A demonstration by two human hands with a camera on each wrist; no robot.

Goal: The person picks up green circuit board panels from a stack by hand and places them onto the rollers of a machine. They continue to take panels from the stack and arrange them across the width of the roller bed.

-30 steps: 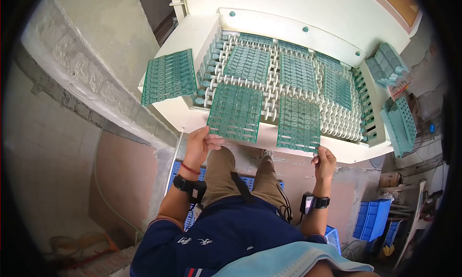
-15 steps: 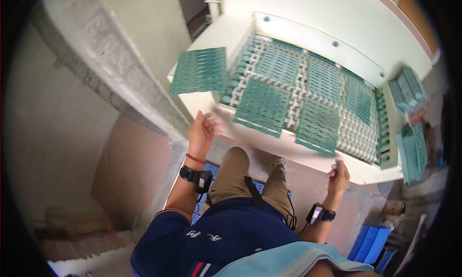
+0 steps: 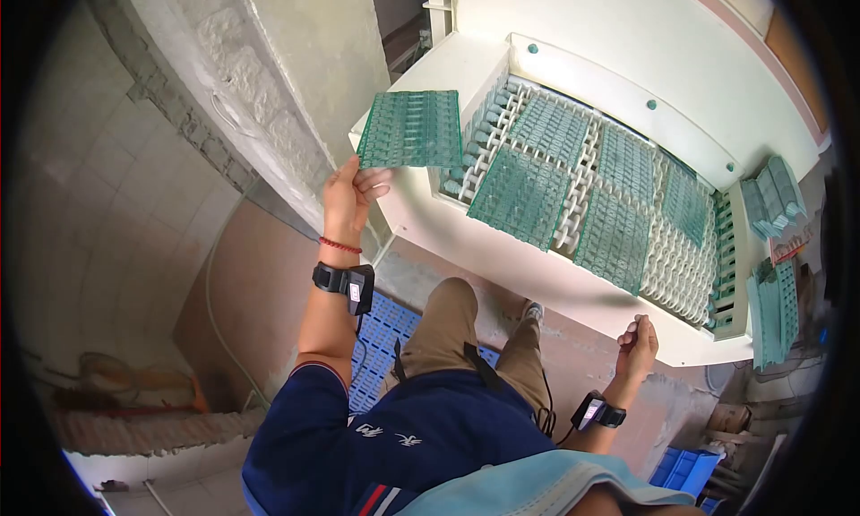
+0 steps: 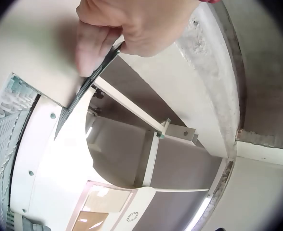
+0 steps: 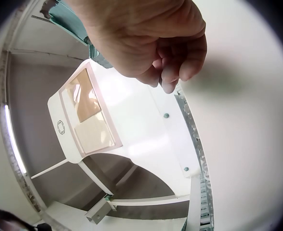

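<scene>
My left hand (image 3: 348,196) pinches the near left corner of a stack of thin green circuit board panels (image 3: 412,126) on the white machine's left ledge. Edge-on in the left wrist view, the panels (image 4: 86,86) run between thumb and fingers. Off the front edge of the machine, my right hand (image 3: 637,348) holds nothing, its fingers loosely curled. Two more green panels, a left one (image 3: 520,198) and a right one (image 3: 615,245), lie on the front of the conveyor's white rollers (image 3: 683,283). Farther in, several other panels (image 3: 548,131) lie flat on them.
At the machine's right end stand teal ridged racks (image 3: 772,198). A rough concrete pillar (image 3: 260,95) rises close on the left. Underfoot lies a blue slatted mat (image 3: 383,355), and blue bins (image 3: 683,469) stand on the floor at the right.
Both hands have come away from the two front panels, which now lie on the rollers. My left hand has moved left and taken the corner of the stacked panels. The view has turned left.
</scene>
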